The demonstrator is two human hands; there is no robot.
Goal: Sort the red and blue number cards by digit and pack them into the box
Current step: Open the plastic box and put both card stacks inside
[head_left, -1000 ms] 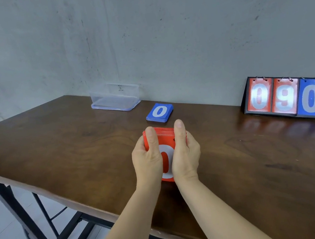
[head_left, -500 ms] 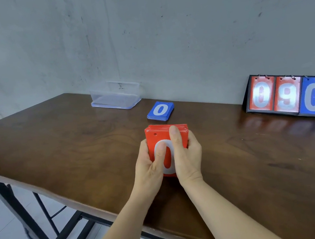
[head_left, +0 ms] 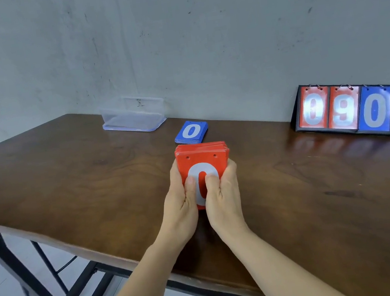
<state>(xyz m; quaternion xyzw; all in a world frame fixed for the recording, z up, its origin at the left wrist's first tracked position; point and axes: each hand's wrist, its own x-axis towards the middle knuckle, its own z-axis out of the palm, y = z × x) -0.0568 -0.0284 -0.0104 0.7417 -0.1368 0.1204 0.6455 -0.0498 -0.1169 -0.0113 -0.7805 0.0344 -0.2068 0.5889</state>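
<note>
A stack of red number cards (head_left: 203,159) with a white 0 on top is held above the middle of the table. My left hand (head_left: 181,202) grips its left side and my right hand (head_left: 223,194) grips its right side, both thumbs pressing on the top card. A stack of blue number cards (head_left: 191,132), also showing 0, lies flat on the table just beyond. The clear plastic box (head_left: 133,117) stands at the back left against the wall.
A black flip scoreboard (head_left: 359,109) showing red 0 9 and blue 0 9 stands at the back right. The dark wooden table (head_left: 68,180) has its front edge running diagonally at the left, with black metal legs below.
Both hands have slid down the red stack toward me, so my thumbs now sit on the 0 and the top of the card with its two holes shows.
</note>
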